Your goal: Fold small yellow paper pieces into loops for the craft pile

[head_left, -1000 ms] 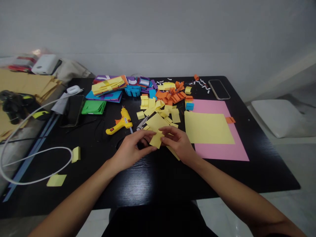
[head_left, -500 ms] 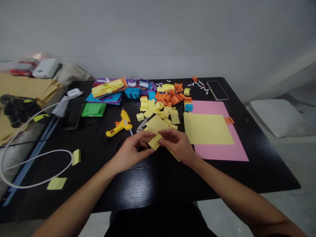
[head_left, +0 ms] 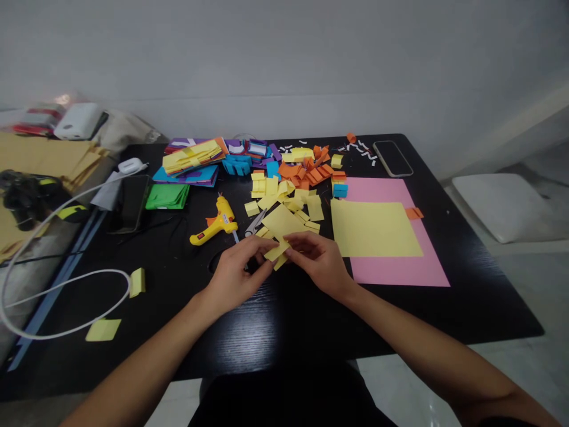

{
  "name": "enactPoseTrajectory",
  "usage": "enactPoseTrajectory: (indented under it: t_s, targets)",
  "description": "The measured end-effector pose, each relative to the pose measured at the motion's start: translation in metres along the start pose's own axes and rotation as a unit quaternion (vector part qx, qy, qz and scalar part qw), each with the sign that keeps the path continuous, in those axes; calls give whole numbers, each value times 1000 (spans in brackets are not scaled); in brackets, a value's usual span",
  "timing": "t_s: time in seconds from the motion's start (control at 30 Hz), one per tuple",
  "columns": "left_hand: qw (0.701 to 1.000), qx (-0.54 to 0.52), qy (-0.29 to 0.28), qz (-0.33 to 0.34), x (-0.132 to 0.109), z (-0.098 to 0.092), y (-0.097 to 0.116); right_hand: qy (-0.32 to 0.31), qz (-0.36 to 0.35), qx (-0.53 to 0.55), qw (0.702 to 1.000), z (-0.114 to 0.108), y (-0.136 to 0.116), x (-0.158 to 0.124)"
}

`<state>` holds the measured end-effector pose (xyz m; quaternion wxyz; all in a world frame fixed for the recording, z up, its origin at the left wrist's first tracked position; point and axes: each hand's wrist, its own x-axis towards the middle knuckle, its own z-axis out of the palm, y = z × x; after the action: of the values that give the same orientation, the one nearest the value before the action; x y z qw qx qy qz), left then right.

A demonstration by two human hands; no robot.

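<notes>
Between my two hands is a small yellow paper piece [head_left: 276, 251], creased and held above the black table. My left hand [head_left: 237, 270] pinches its left side, fingertips partly hidden behind it. On the other side, my right hand [head_left: 319, 259] grips it between thumb and fingers. A larger yellow sheet [head_left: 284, 221] lies just beyond the fingers, partly covered by them. Scissors [head_left: 256, 224] rest beside that sheet, and a yellow glue gun [head_left: 216, 222] lies to the left. Loose yellow paper pieces [head_left: 296, 204] are heaped behind my hands.
Orange folded strips [head_left: 306, 173] and stacked coloured papers [head_left: 193, 160] sit toward the wall. At the right, a yellow sheet [head_left: 377, 230] overlaps a pink sheet [head_left: 402, 273]; a phone [head_left: 393, 158] is behind. A white cable [head_left: 66, 284] loops over the left side.
The paper piece has turned slightly between my fingers, its left end now nearer my left fingertips. Both hands stay in nearly the same place, and the view has shifted a little.
</notes>
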<state>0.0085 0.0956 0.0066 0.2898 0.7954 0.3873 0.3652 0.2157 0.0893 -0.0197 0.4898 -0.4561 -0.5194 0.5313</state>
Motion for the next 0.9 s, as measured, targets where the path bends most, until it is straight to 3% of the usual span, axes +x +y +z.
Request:
enactPoseTrajectory:
  t_s: [0.13, 0.47, 0.73, 0.9]
  targets:
    - [997, 47, 29, 56, 0, 2, 0, 9, -54, -53, 997, 3, -1, -4]
    - [992, 87, 51, 76, -6, 8, -1, 20, -141, -143, 979, 5, 0, -9]
    - [996, 45, 40, 69, -3, 7, 0, 6, -163, -148, 975, 7, -3, -10]
    - [994, 71, 49, 69, -2, 7, 3, 4, -152, -148, 977, 7, -2, -9]
